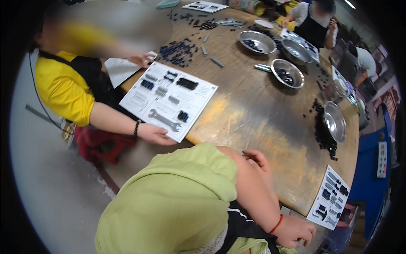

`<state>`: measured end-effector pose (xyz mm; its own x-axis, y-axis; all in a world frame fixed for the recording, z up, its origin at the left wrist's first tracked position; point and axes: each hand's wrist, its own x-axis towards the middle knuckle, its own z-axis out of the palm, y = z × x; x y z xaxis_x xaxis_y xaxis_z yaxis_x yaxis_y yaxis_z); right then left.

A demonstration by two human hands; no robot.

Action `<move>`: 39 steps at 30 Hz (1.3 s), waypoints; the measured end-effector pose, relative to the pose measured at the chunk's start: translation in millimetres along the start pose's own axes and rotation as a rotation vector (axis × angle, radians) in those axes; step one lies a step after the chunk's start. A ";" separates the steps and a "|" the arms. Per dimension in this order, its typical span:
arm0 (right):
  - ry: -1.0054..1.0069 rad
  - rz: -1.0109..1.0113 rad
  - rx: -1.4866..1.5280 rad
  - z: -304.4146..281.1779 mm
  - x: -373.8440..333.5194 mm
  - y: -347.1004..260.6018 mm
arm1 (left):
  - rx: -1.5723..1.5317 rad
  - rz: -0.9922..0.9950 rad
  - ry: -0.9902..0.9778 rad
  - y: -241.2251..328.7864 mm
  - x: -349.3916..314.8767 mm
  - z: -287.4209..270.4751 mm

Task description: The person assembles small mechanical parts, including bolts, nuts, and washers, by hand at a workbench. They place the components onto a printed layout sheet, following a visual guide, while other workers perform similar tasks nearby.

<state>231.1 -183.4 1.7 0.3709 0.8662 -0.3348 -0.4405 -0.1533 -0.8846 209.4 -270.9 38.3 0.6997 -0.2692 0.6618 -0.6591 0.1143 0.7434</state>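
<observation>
My left arm, in a light green sleeve, crosses in front of me toward the lower right. My left hand (296,230), below a red wrist cord, is loosely bent with fingers apart and nothing visible in it. Behind that arm, my right hand (259,161) shows at the table's near edge, fingers curled in, nothing visible in them; its forearm is partly covered. Nearest to my left hand is a printed parts sheet (329,197) at the table edge. A co-worker's hand (155,133) in a yellow sleeve holds a larger white picture board (169,100) showing a wrench and small parts.
The wooden table (249,122) bears steel bowls (257,42), (287,73), (335,122). Dark blue pieces (179,51) and black pieces (323,135) lie scattered, with grey bars (217,62) nearby. Another person (315,25) sits at the far side. A blue machine (372,169) stands right.
</observation>
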 end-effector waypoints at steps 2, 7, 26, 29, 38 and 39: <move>-0.020 0.022 0.030 5.7 -1.7 -3.7 | 0.001 0.006 0.041 0.7 2.0 0.4; -0.099 0.097 -0.050 4.1 9.6 -4.2 | 0.028 0.011 0.144 10.0 4.7 -12.5; -0.044 -0.075 -0.562 -12.8 112.6 26.0 | 1.370 -0.510 1.000 109.8 -250.1 -344.6; -0.097 -0.185 -0.644 -1.1 151.9 20.4 | 1.598 -0.973 1.288 156.0 -365.8 -392.9; -0.141 -0.177 -0.838 85.2 272.3 -10.1 | 1.314 -1.757 1.614 207.3 -447.2 -439.7; -0.153 -0.144 -0.860 88.8 276.9 -10.9 | 1.329 -1.771 1.604 208.7 -443.9 -441.3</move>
<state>266.0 100.4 -52.5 0.2344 0.9495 -0.2086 0.3920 -0.2886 -0.8735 -117.1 294.5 -57.4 -0.2861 0.9581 -0.0108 0.8802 0.2673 0.3922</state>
